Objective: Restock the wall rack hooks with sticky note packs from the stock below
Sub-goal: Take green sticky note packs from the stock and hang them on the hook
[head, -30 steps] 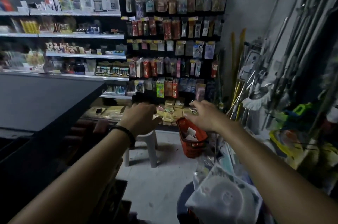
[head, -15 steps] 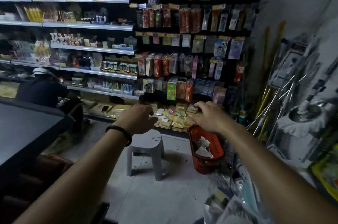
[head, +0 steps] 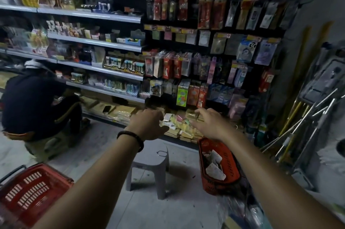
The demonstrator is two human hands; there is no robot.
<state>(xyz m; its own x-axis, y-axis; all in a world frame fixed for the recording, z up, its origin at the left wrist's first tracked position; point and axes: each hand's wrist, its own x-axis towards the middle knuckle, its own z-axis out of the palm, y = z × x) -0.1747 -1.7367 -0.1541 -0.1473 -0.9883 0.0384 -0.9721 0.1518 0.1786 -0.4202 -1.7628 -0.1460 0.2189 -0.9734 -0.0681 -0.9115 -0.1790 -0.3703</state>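
Nothing is seemingly grasped by the right hand point(head: 210, 126), whose fingers point(head: 200, 114) are spread loosely over the sticky note packs point(head: 179, 128); whether anything is pinched by the left hand point(head: 147, 125) cannot be told, its fingertips being hidden. The packs are heaped on the low shelf point(head: 104, 118) just beyond the grey stool point(head: 149, 167), the wall rack point(head: 205, 41) is hung higher beyond it, and a red basket point(head: 230, 163) is set right of the stool.
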